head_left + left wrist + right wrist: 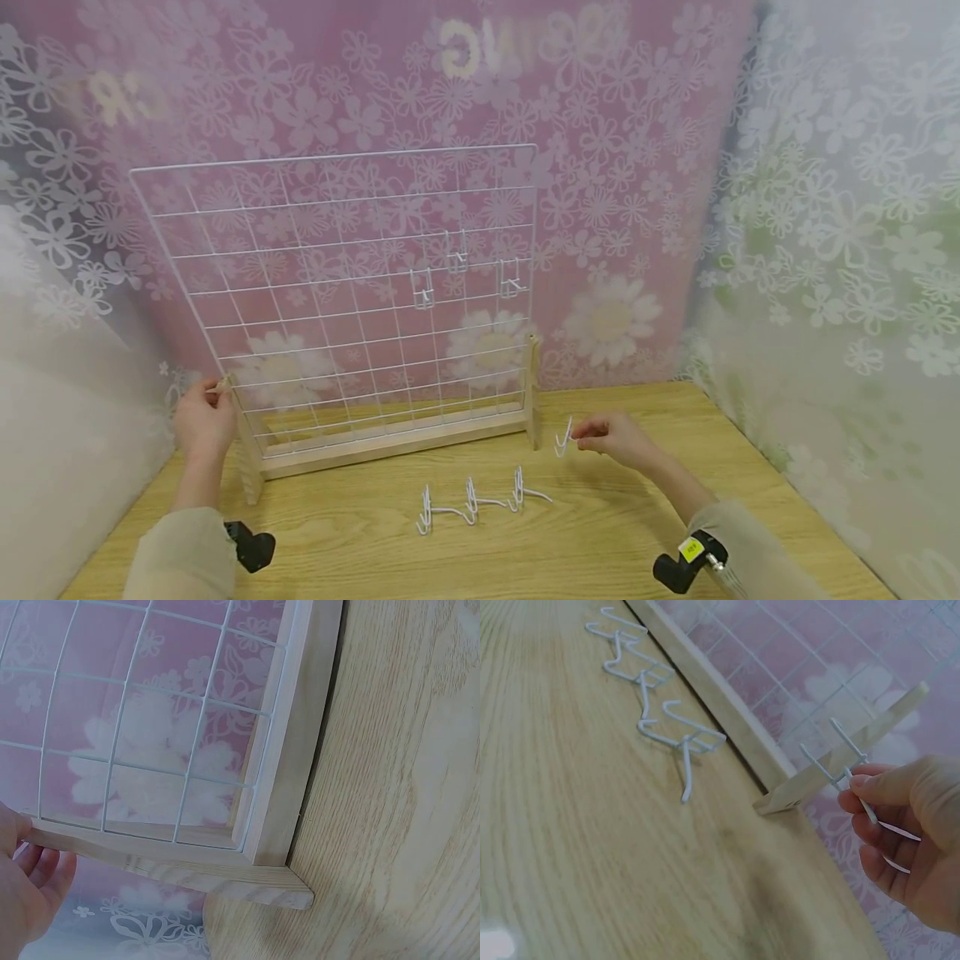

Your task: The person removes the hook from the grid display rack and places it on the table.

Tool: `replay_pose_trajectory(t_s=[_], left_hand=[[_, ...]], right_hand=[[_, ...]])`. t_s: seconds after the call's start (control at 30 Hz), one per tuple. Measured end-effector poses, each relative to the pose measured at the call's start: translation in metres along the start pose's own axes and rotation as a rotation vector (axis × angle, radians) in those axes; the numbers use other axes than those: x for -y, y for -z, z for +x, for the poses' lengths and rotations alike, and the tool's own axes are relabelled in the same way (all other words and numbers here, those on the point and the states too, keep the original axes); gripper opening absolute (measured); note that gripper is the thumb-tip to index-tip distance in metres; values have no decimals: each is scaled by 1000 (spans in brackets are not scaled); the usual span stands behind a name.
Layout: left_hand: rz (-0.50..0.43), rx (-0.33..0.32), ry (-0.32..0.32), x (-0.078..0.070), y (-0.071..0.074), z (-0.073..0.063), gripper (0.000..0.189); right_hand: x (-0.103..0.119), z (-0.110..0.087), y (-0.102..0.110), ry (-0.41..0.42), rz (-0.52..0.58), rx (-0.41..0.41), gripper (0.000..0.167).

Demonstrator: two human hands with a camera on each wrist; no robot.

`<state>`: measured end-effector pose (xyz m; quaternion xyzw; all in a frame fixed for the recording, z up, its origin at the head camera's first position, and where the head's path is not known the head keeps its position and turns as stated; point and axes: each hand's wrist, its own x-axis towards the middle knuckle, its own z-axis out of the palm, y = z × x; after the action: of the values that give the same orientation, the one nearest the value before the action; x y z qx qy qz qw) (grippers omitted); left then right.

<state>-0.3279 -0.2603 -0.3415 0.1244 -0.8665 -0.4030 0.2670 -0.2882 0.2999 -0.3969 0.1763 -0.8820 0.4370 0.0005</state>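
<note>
Three hooks [423, 297] hang, three more hooks [688, 769] lie, two hands [204, 423] [626, 442] hold: left, one wooden stand [393, 443]; right, one hook [567, 432].

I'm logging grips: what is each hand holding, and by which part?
The right hand pinches a white hook by its single prong. The left hand grips the left wooden post near its top end.

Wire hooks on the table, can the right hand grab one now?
Probably not easily: the right hand pinches another wire hook, though the three hooks on the table lie uncovered.
</note>
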Motion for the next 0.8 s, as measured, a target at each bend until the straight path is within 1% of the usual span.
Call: replay_pose_trajectory(t_s=[0.37, 0.5, 0.63, 0.73, 0.8], left_hand=[[-6, -12, -4, 1, -3, -2, 35], [-5, -1, 5, 1, -2, -2, 37], [-11, 8, 15, 0, -1, -2, 39], [-13, 9, 16, -1, -1, -1, 39], [-10, 8, 15, -1, 0, -1, 39]], right_hand=[[-11, -13, -12, -3, 21, 32, 15], [-19, -13, -15, -3, -6, 36, 14], [-25, -12, -17, 15, -11, 76, 12], [-26, -12, -20, 34, 14, 120, 11], [-26, -12, -22, 33, 26, 141, 11]])
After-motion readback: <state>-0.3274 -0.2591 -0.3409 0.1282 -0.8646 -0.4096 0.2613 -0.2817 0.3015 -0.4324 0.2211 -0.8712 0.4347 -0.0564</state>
